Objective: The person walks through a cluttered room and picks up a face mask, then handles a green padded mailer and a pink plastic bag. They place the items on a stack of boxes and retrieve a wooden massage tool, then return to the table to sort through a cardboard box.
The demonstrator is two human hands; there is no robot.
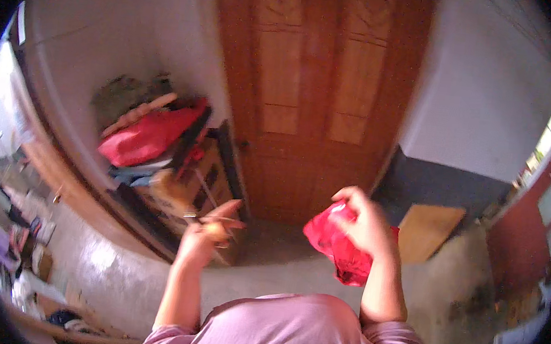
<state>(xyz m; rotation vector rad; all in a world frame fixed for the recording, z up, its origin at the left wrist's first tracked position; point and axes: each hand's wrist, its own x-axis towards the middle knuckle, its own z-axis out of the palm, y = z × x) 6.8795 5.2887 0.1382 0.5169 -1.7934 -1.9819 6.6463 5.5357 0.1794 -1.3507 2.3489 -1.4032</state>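
Observation:
My left hand [211,232] is closed around a blurred tool that looks like a brush [168,188], with a brownish head, a shiny metal band and a light rounded handle end. Its head points up and left, away from my body. In my right hand [362,224] is a crumpled red piece of thin fabric or plastic [353,265], hanging below the fingers. Both hands are raised in front of my chest, well apart from each other. Motion blur hides the finer detail of both held things.
A closed wooden door [300,169] stands ahead. To its left, a red bag [145,141] and dark cloth [127,95] lie piled on a low cabinet or box [214,174]. A wooden board [430,230] is at right. Shoes and mixed items [41,259] lie far left.

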